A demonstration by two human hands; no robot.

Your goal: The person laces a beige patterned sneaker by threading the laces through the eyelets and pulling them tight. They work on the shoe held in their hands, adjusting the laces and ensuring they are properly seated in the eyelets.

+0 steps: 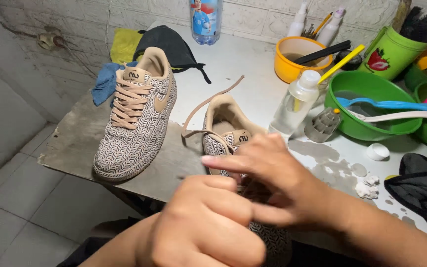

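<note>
Both hands [243, 198] cover the near shoe [226, 133]; their grip on its lace [208, 101] is hidden, cannot tell

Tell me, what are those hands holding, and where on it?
Both hands, left and right, are on the nearer shoe, at its lacing; its beige lace trails loose. The exact grip is hidden behind the fingers.

- plastic bottle [206, 21] at the back of the bench [253, 69] by the wall, with a blue, red and white wrap label
- green cup [390, 52] at the far right, red strawberry sticker [377, 60] on its side
- no screens or signs anywhere
</note>
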